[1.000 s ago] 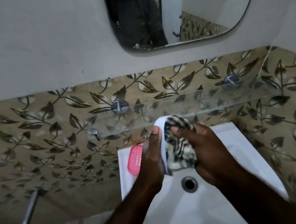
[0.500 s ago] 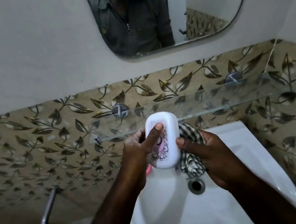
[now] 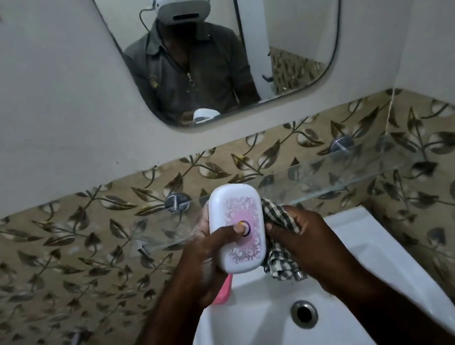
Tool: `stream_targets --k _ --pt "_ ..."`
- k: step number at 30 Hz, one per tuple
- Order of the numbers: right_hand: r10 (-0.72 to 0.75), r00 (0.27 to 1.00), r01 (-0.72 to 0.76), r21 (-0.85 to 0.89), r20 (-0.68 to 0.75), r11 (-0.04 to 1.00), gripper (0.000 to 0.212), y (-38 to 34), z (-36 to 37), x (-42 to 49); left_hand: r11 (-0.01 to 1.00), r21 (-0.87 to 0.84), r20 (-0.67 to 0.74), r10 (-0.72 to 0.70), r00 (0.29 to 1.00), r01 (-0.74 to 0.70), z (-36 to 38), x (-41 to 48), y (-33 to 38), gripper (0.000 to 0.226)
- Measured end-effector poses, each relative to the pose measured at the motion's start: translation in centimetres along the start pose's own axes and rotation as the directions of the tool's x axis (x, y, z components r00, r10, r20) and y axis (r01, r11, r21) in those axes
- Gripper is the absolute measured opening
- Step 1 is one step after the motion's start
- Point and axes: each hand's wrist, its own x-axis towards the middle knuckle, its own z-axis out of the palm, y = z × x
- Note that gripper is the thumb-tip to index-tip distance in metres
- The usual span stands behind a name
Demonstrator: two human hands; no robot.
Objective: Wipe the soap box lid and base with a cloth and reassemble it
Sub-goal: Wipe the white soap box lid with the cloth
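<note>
A: What changed?

B: The left hand (image 3: 203, 262) has turned the white oval plastic lid with pink scrollwork (image 3: 237, 229) face-up; a second ago the checked black-and-white cloth (image 3: 280, 240) was rubbing inside it.

A: Grips?

B: Left clamps the lid over the white ceramic basin (image 3: 376, 254); the right hand (image 3: 310, 242) bunches the cloth beside it. Outer face likely next; the pink plastic base (image 3: 223, 290) waits below.

No readable text shows anywhere; the lid (image 3: 237, 229) bears only a pink ornament.
</note>
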Motion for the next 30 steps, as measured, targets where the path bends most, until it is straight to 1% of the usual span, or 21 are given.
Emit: stream_targets --k 1,2,4,5,6,7,8,9,11,12,13,15,17,19,21,23,24,25,28,29,30 --pt "-0.025 1.0 0.025 -0.003 -0.015 1.0 0.007 0.0 -0.2 0.2 1.0 0.0 -0.012 0.017 1.0 -0.017 0.3 -0.1 0.1 0.058" --pt "-0.034 0.998 0.037 0.057 -0.059 0.998 0.008 -0.1 -0.4 0.2 0.999 -0.018 -0.037 0.041 0.998 -0.042 0.3 -0.2 0.1 0.055" --pt "0.0 0.976 0.069 0.308 -0.218 0.949 0.013 -0.8 -1.1 0.6 0.994 -0.013 -0.081 0.112 0.99 -0.113 0.2 0.1 0.6 0.056" --pt "0.017 0.958 0.103 0.396 -0.287 0.912 0.015 -1.2 -1.6 0.7 0.989 0.001 -0.102 0.146 0.984 -0.147 0.2 0.2 0.9 0.06" --pt "0.017 0.948 0.125 0.419 -0.318 0.899 0.015 -1.5 -2.0 1.0 0.983 0.011 -0.11 0.184 0.977 -0.184 0.0 0.5 1.1 0.067" --pt "-0.001 0.945 0.134 0.384 -0.328 0.913 0.014 -1.6 -2.2 1.3 0.976 0.031 -0.109 0.217 0.97 -0.215 0.0 0.8 1.3 0.074" --pt "-0.039 0.947 0.137 0.291 -0.32 0.947 0.013 -1.8 -2.1 1.5 0.97 0.075 -0.11 0.237 0.965 -0.23 0.0 1.1 1.3 0.08" --pt "-0.089 0.949 0.14 0.152 -0.303 0.978 0.011 -1.9 -1.8 1.7 0.963 0.141 -0.108 0.246 0.963 -0.23 0.5 1.3 1.2 0.081" --pt "-0.178 0.95 0.165 -0.072 -0.256 0.984 0.012 -2.3 -0.6 1.7 0.94 0.276 -0.119 0.241 0.963 -0.201 1.6 1.6 0.7 0.074" --pt "-0.219 0.948 0.192 -0.132 -0.232 0.972 0.015 -2.6 0.1 1.5 0.929 0.326 -0.152 0.237 0.96 -0.178 2.2 1.8 0.5 0.068" --pt "-0.259 0.942 0.224 -0.174 -0.212 0.959 0.019 -2.8 0.8 1.4 0.929 0.341 -0.202 0.225 0.953 -0.147 2.8 2.0 0.5 0.065" --pt "-0.358 0.913 0.304 -0.26 -0.195 0.917 0.03 -3.0 2.0 1.0 0.955 0.278 -0.274 0.186 0.943 -0.108 3.3 2.5 0.8 0.069" --pt "-0.499 0.85 0.412 -0.376 -0.17 0.83 0.039 -3.0 2.8 0.6 0.986 0.144 -0.276 0.127 0.953 -0.09 3.4 3.2 1.4 0.067" --pt "-0.63 0.773 0.516 -0.499 -0.08 0.697 0.046 -3.0 3.6 0.2 0.995 0.025 -0.248 0.103 0.963 -0.1 3.3 3.5 1.8 0.057" --pt "-0.723 0.691 0.595 -0.593 0.031 0.543 0.05 -3.4 3.9 0.5 0.992 0.002 -0.192 0.127 0.973 -0.129 3.2 3.4 1.5 0.055" --pt "-0.766 0.632 0.656 -0.606 0.115 0.451 0.053 -3.8 3.6 1.3 0.987 0.038 -0.176 0.161 0.971 -0.156 3.5 2.8 1.0 0.05" --pt "-0.768 0.626 0.679 -0.582 0.14 0.447 0.055 -4.2 3.3 1.8 0.987 0.031 -0.173 0.158 0.972 -0.155 3.7 2.6 1.0 0.046" --pt "-0.754 0.64 0.689 -0.542 0.146 0.48 0.056 -4.6 3.0 2.4 0.987 0.026 -0.175 0.16 0.972 -0.158 3.9 2.3 1.1 0.041" --pt "-0.64 0.767 0.612 -0.361 0.051 0.704 0.056 -5.4 2.7 3.3 0.972 0.114 -0.144 0.218 0.965 -0.203 4.0 2.1 1.6 0.034" --pt "-0.604 0.797 0.577 -0.305 0.008 0.758 0.056 -5.5 2.8 3.2 0.965 0.166 -0.132 0.226 0.965 -0.203 4.0 2.1 1.9 0.036" --pt "-0.582 0.813 0.556 -0.271 -0.021 0.786 0.056 -5.4 3.0 3.0 0.956 0.219 -0.119 0.225 0.967 -0.196 3.8 2.0 2.0 0.04"
